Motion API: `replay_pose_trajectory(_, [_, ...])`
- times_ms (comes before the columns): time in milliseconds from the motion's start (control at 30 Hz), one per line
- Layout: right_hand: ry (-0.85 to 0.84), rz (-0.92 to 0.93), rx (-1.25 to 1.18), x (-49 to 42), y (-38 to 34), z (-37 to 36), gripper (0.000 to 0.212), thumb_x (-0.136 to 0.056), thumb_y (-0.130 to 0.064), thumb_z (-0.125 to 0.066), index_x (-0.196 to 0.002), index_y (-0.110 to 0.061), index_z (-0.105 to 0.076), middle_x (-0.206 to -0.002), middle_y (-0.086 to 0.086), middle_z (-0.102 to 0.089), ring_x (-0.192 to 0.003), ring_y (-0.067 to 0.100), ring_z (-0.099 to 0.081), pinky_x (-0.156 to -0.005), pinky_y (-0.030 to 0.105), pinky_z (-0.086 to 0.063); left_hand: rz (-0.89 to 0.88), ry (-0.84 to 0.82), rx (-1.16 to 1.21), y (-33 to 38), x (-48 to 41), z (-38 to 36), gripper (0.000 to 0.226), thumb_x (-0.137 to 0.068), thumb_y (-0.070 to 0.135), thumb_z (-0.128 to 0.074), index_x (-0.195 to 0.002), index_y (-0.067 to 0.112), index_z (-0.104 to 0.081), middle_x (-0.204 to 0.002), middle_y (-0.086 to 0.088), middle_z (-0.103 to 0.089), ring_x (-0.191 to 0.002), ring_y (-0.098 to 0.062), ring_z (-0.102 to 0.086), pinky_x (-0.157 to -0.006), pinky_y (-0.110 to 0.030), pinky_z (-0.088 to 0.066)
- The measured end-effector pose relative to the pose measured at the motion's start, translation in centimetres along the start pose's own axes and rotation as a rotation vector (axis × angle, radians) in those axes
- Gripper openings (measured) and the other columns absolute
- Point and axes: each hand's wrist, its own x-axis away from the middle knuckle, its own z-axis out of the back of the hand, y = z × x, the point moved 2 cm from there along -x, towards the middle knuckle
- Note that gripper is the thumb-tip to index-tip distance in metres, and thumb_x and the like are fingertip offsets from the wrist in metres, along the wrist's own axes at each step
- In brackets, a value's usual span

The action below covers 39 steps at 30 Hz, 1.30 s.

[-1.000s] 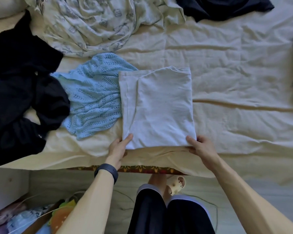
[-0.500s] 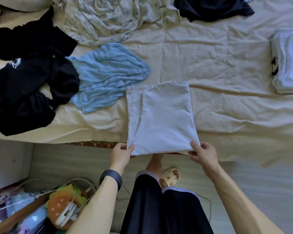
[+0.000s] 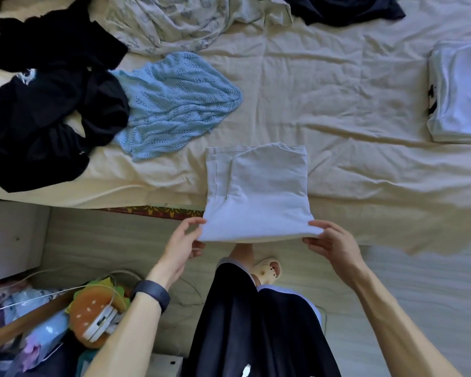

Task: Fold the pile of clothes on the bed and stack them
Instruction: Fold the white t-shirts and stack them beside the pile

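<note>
**Fig.** Both hands hold a folded white shirt (image 3: 256, 191) at the near edge of the bed (image 3: 324, 85). We see the left hand (image 3: 186, 238) pinching the near left corner, thumb on top and fingers underneath. The right hand (image 3: 329, 240) grips the near right corner in the same way. The shirt's near edge hangs out past the bed, over the floor (image 3: 419, 281), while its far part lies on the bed. A stack of folded white clothes (image 3: 462, 91) sits at the right edge of the view, well apart from the shirt. Unfolded pieces lie to the left and far: a blue knit top (image 3: 174, 104), black clothes (image 3: 46, 104), a pale patterned garment (image 3: 180, 20) and a dark garment (image 3: 346, 9).

Risks, as we judge them:
(a) The grip takes only the two near corners, so in a lift the far half would hang free. The layers could slide apart and the fold open, most likely along the narrow panel showing on the left side.
(b) If either pinch catches only the upper layers, the lower ones would sag toward the floor. We cannot tell how many layers each hand holds.
(c) The way to the stack crosses a wide, wrinkled stretch of the bed. Dragging rather than lifting could roll the far edge under.
(d) A careless landing would leave the shirt askew, and a leaning stack could topple.
</note>
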Motion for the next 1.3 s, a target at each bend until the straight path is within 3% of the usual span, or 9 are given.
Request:
replay_pose_trajectory(133, [-0.089, 0.183, 0.306, -1.4, -4.3, 0.3, 0.031, -0.091, 0.001, -0.067, -0.113, -0.020, -0.073, -0.096, 0.003, -0.079, -0.088, 0.014, -0.076, -0.074, 0.020, -0.057, -0.091, -0.208, -0.163, 4.3, -1.8, 1.2, 0.036, -0.074, 0.020, -0.075, -0.105, 0.037, -0.076, -0.091, 0.009, -0.067, -0.082, -0.013, -0.061, -0.078, -0.028, -0.047])
replay_pose_trajectory(233, [-0.004, 0.282, 0.416, -4.2, -6.8, -0.8, 0.009, -0.097, -0.025, -0.068, -0.095, -0.021, -0.076, -0.074, -0.007, -0.073, -0.066, 0.006, -0.064, -0.064, 0.021, -0.049, -0.308, -0.085, -0.553, 7.0, -4.7, 1.1, 0.024, -0.080, 0.026, -0.082, -0.099, 0.035, -0.071, -0.094, 0.012, -0.070, -0.082, -0.008, -0.065, -0.076, -0.025, -0.049])
replay_pose_trajectory(300, [0.111, 0.348, 0.497, -6.8, -8.1, -1.5, 0.028, -0.097, -0.041, -0.066, -0.089, -0.015, -0.072, -0.065, -0.009, -0.056, -0.060, 0.004, -0.049, -0.057, 0.019, -0.038, -0.443, 0.049, -0.625, 8.6, -7.1, 0.4, 0.012, -0.088, 0.037, -0.075, -0.084, 0.027, -0.068, -0.081, 0.006, -0.061, -0.072, -0.007, -0.056, -0.065, -0.023, -0.041])
replay_pose_trajectory(433, [0.229, 0.357, 0.466, -12.3, -9.9, -4.0, 0.033, -0.102, -0.048, -0.055, -0.081, -0.023, -0.059, -0.082, -0.007, -0.062, -0.073, 0.005, -0.057, -0.061, 0.020, -0.043, -0.332, 0.042, -0.386, 10.6, -12.9, -1.6, 0.033, -0.096, 0.048, -0.059, -0.094, 0.016, -0.066, -0.090, -0.004, -0.064, -0.087, -0.021, -0.061, -0.080, -0.034, -0.048])
replay_pose_trajectory(533, [0.356, 0.347, 0.565, -15.8, -10.2, -5.7, 0.037, -0.105, -0.048, -0.046, -0.078, -0.023, -0.045, -0.077, -0.007, -0.054, -0.076, 0.020, -0.052, -0.065, 0.036, -0.034, -0.317, 0.159, -0.439, 11.0, -16.1, -3.3, 0.052, -0.100, 0.055, -0.046, -0.089, 0.004, -0.051, -0.076, -0.007, -0.048, -0.066, -0.019, -0.046, -0.061, -0.034, -0.035])
replay_pose_trajectory(967, [0.548, 0.287, 0.646, -20.4, -9.7, -7.5, 0.041, -0.099, -0.065, -0.038, -0.093, -0.028, -0.053, -0.088, -0.001, -0.062, -0.081, 0.027, -0.053, -0.072, 0.035, -0.034, -0.347, 0.385, -0.681, 11.0, -20.7, -5.0, 0.044, -0.101, 0.058, -0.039, -0.091, 0.016, -0.046, -0.066, 0.002, -0.051, -0.059, -0.025, -0.052, -0.047, -0.030, -0.028])
replay_pose_trajectory(1067, [0.569, 0.266, 0.600, -19.3, -9.8, -7.7, 0.047, -0.098, -0.064, -0.043, -0.116, -0.022, -0.054, -0.102, 0.001, -0.064, -0.090, 0.024, -0.059, -0.077, 0.034, -0.039, -0.436, 0.532, -0.841, 11.2, -19.4, -5.7, 0.046, -0.099, 0.054, -0.047, -0.120, 0.013, -0.048, -0.099, -0.007, -0.061, -0.086, -0.034, -0.060, -0.062, -0.037, -0.043])
replay_pose_trajectory(1133, [0.656, 0.362, 0.635, -17.3, -9.4, -7.8, 0.052, -0.099, -0.055, -0.047, -0.128, -0.013, -0.052, -0.118, 0.006, -0.061, -0.105, 0.028, -0.060, -0.086, 0.035, -0.040, -0.659, 0.592, -1.014, 10.4, -17.6, -6.7, 0.058, -0.096, 0.051, -0.052, -0.138, 0.012, -0.046, -0.132, -0.016, -0.052, -0.117, -0.036, -0.052, -0.096, -0.050, -0.043])
replay_pose_trajectory(1300, [0.547, 0.810, 1.091, -14.0, -7.3, -12.8, 0.047, -0.101, -0.033, -0.048, -0.143, -0.013, -0.055, -0.155, 0.012, -0.045, -0.144, 0.032, -0.040, -0.113, 0.044, -0.030, -1.033, 0.117, -1.312, 7.4, -15.0, -12.8, 0.063, -0.100, 0.045, -0.037, -0.157, 0.020, -0.031, -0.165, -0.002, -0.022, -0.152, -0.020, -0.020, -0.120, -0.055, -0.005])
